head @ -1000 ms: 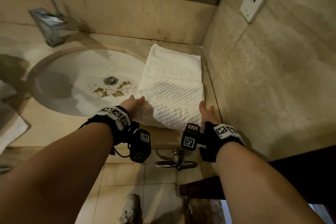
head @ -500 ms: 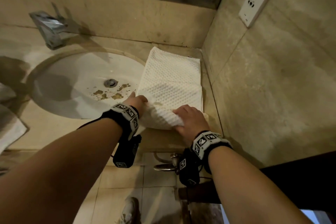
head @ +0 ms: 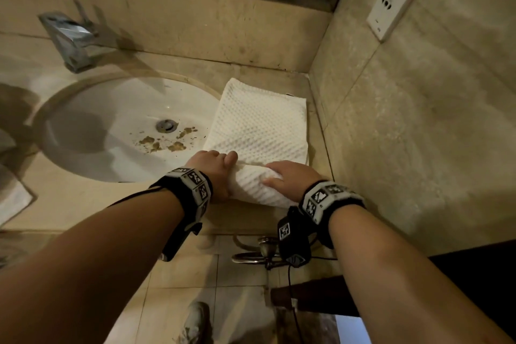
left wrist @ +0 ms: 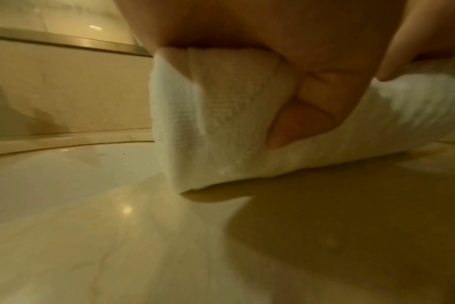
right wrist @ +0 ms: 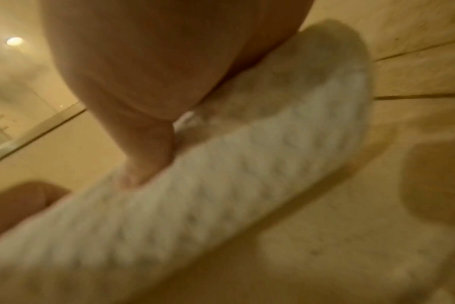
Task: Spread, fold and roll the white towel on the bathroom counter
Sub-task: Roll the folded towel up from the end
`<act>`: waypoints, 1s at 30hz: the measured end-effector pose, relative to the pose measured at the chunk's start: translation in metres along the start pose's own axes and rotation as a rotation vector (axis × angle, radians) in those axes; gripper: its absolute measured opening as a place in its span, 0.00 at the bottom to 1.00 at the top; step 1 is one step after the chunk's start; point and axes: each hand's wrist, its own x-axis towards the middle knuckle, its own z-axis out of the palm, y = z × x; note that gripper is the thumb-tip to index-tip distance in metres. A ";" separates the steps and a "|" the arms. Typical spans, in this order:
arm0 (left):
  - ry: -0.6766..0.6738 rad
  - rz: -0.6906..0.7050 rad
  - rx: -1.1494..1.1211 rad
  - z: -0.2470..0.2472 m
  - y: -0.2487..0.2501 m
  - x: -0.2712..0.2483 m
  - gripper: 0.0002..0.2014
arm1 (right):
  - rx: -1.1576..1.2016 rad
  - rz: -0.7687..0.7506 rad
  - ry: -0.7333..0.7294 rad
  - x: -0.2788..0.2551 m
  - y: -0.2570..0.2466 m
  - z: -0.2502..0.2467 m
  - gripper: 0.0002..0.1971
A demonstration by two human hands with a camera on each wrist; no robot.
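Note:
The white waffle-textured towel [head: 259, 126] lies folded on the beige counter [head: 69, 204] between the sink and the right wall. Its near end is rolled into a thick tube [head: 257, 187]. My left hand [head: 215, 167] grips the left end of that roll, thumb pressed into the cloth [left wrist: 294, 123], fingers curled over the top. My right hand [head: 290, 176] grips the right part of the roll [right wrist: 195, 205], fingers curled over it. The far half of the towel lies flat.
A white oval sink [head: 117, 126] with brown debris near its drain sits left of the towel. A chrome faucet [head: 72, 39] stands at the back left. The tiled wall [head: 405, 134] runs close along the towel's right edge. Another white cloth [head: 14, 198] lies at far left.
Both hands went from holding the flat near edge of the towel to curling it over; the roll has grown thicker and moved away from the counter's front edge.

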 end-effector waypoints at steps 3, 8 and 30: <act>-0.090 -0.031 -0.032 -0.008 -0.001 0.007 0.24 | -0.146 -0.023 0.227 -0.016 -0.002 0.018 0.27; -0.212 -0.078 -0.169 -0.017 -0.002 0.014 0.19 | -0.221 -0.044 0.192 -0.030 0.002 0.028 0.35; -0.079 0.085 0.116 -0.005 0.011 0.012 0.37 | -0.266 0.010 0.176 -0.052 -0.003 0.053 0.40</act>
